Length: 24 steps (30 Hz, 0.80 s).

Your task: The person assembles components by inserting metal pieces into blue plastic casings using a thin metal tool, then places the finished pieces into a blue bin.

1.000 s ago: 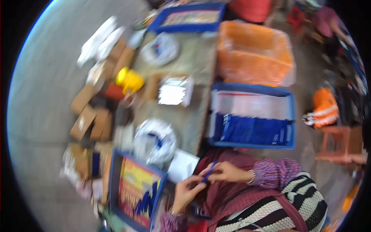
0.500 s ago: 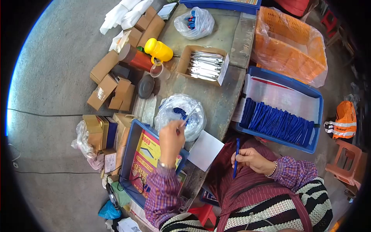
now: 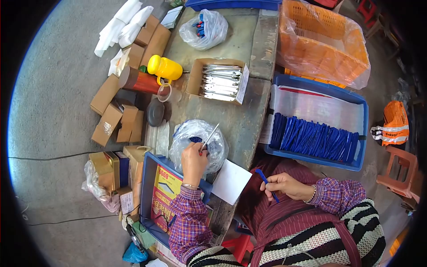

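Observation:
My left hand (image 3: 194, 162) is closed, pinching a thin silvery rod (image 3: 211, 135) that slants up to the right. It is at a clear plastic bag (image 3: 178, 144) on the table, with small dark blue pieces (image 3: 195, 139) inside. Over my lap, my right hand (image 3: 284, 184) is closed on a blue pen (image 3: 261, 175), tilted with its upper end to the left. A white sheet (image 3: 232, 181) lies between the two hands. Farther up the table, a cardboard box (image 3: 194, 80) holds several silvery rod-like pieces (image 3: 221, 82).
On the right is a blue tray (image 3: 362, 113) of many blue pens (image 3: 316, 138), below an orange crate (image 3: 320, 53). A blue bin (image 3: 148, 187) with printed sheets stands at left. A yellow flask (image 3: 165, 67), a bag of blue pieces (image 3: 209, 38) and cardboard boxes (image 3: 106, 122) are farther away.
The camera view has shifted slightly. The rod in my left hand now points more steeply up and right. The blue pen in my right hand has tipped from nearly upright to a slant.

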Each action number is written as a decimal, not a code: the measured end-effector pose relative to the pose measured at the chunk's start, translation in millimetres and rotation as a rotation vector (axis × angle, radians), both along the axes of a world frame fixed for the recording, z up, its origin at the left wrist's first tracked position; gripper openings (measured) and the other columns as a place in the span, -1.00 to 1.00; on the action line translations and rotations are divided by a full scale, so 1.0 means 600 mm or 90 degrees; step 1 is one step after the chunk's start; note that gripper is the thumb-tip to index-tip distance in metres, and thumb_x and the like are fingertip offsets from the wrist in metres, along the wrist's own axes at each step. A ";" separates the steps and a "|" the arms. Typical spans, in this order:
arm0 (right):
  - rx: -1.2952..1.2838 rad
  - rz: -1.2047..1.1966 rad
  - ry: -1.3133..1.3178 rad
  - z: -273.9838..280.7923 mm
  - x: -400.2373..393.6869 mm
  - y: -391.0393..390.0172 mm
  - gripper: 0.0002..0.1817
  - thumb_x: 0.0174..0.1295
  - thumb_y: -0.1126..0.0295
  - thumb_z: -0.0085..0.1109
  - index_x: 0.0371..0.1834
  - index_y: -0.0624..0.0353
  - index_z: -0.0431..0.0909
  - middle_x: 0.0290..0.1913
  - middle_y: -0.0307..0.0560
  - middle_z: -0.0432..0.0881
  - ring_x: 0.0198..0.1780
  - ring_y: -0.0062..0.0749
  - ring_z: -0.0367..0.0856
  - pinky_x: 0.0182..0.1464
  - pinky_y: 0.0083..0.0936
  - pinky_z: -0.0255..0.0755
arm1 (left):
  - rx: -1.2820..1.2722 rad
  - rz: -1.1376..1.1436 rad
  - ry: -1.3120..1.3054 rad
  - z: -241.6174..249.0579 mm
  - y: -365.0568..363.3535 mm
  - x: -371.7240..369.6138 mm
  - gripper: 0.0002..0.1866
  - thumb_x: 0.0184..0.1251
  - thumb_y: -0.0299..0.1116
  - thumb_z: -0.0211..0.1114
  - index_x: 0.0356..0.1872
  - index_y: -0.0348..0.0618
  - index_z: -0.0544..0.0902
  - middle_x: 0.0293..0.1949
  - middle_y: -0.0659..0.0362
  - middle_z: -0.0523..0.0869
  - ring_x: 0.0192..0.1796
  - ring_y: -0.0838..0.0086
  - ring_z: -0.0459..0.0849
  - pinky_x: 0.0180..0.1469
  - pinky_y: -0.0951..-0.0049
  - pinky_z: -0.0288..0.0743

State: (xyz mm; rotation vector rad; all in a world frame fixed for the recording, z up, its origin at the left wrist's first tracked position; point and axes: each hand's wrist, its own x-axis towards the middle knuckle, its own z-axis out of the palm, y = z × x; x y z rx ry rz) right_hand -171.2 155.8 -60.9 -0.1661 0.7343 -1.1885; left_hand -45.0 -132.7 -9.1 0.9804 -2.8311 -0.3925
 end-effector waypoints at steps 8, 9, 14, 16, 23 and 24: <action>-0.006 0.010 0.002 -0.002 -0.001 0.008 -0.77 0.34 0.39 0.03 -0.10 0.34 0.53 -0.42 -0.24 0.57 -0.39 -0.61 0.56 -0.28 -0.60 0.52 | 0.097 0.073 0.121 0.011 0.002 0.005 -0.91 -0.03 -0.51 0.34 -0.44 -0.21 0.68 -0.50 0.08 0.67 -0.54 0.34 0.61 -0.44 0.41 0.44; -0.005 0.013 0.004 -0.003 0.000 0.008 -0.77 0.34 0.39 0.02 -0.10 0.34 0.53 -0.42 -0.24 0.57 -0.39 -0.61 0.56 -0.28 -0.60 0.52 | 0.098 0.095 0.130 0.015 0.003 0.004 -0.91 -0.02 -0.51 0.34 -0.43 -0.21 0.69 -0.50 0.11 0.68 -0.57 0.42 0.60 -0.46 0.46 0.43; -0.008 0.020 0.012 -0.002 0.003 0.011 -0.76 0.34 0.40 0.02 -0.08 0.35 0.53 -0.42 -0.24 0.56 -0.39 -0.61 0.57 -0.28 -0.60 0.52 | 0.111 0.121 0.194 0.017 -0.001 0.012 -0.91 -0.01 -0.50 0.34 -0.42 -0.17 0.71 -0.60 0.18 0.65 -0.61 0.60 0.51 -0.51 0.56 0.36; 0.001 0.028 0.008 -0.004 0.006 0.013 -0.76 0.34 0.40 0.02 -0.07 0.36 0.53 -0.42 -0.24 0.57 -0.39 -0.61 0.57 -0.28 -0.61 0.52 | 0.134 0.140 0.201 0.018 -0.002 0.015 -0.91 -0.01 -0.50 0.34 -0.42 -0.17 0.71 -0.63 0.20 0.64 -0.62 0.64 0.48 -0.51 0.59 0.33; 0.004 0.044 0.007 -0.005 0.015 0.017 -0.75 0.35 0.38 0.04 -0.07 0.34 0.53 -0.42 -0.23 0.57 -0.38 -0.60 0.57 -0.25 -0.62 0.51 | 0.182 0.173 0.220 0.015 -0.004 0.015 -0.88 0.06 -0.51 0.33 -0.34 -0.18 0.74 -0.61 0.25 0.66 -0.60 0.74 0.41 -0.52 0.64 0.30; 0.012 0.041 0.007 -0.004 0.014 0.017 -0.75 0.35 0.37 0.03 -0.07 0.34 0.53 -0.43 -0.23 0.57 -0.38 -0.59 0.57 -0.25 -0.62 0.50 | 0.203 0.175 0.230 0.021 -0.002 0.011 -0.88 0.08 -0.52 0.32 -0.34 -0.19 0.74 -0.60 0.26 0.67 -0.60 0.75 0.41 -0.53 0.65 0.29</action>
